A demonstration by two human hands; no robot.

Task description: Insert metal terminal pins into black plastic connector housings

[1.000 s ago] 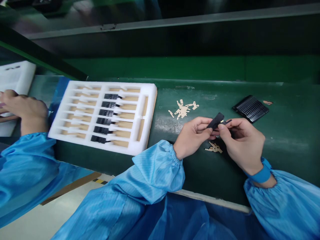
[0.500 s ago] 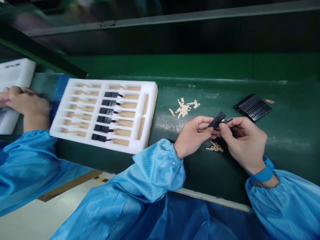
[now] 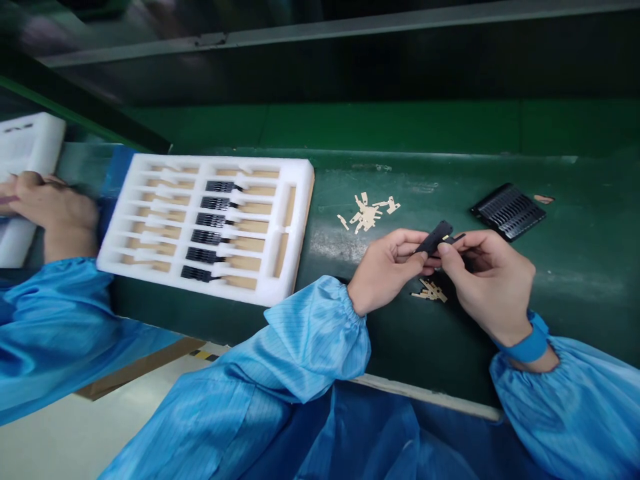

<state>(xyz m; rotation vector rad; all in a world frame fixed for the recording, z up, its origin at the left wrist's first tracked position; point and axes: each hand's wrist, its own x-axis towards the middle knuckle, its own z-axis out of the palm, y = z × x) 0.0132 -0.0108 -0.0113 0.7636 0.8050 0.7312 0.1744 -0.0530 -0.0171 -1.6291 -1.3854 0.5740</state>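
My left hand (image 3: 387,267) and my right hand (image 3: 487,277) meet over the green belt (image 3: 575,267), both pinching a small black part (image 3: 434,237) held tilted between them. My right fingertips grip its right end, where a thin tail sticks out. Just below the hands lies a small heap of tan tabs (image 3: 429,291). A second scatter of tan tabs (image 3: 367,212) lies a little beyond my left hand.
A white foam tray (image 3: 295,200) with several black parts in its slots sits left of my hands. A black ribbed stack of parts (image 3: 507,211) lies at the right rear. At far left a co-worker's hand (image 3: 55,217) in a blue sleeve rests on another white tray (image 3: 25,147).
My hands hold the black part in nearly the same pose. The view has shifted slightly, and the co-worker's hand at left has drawn a little leftward.
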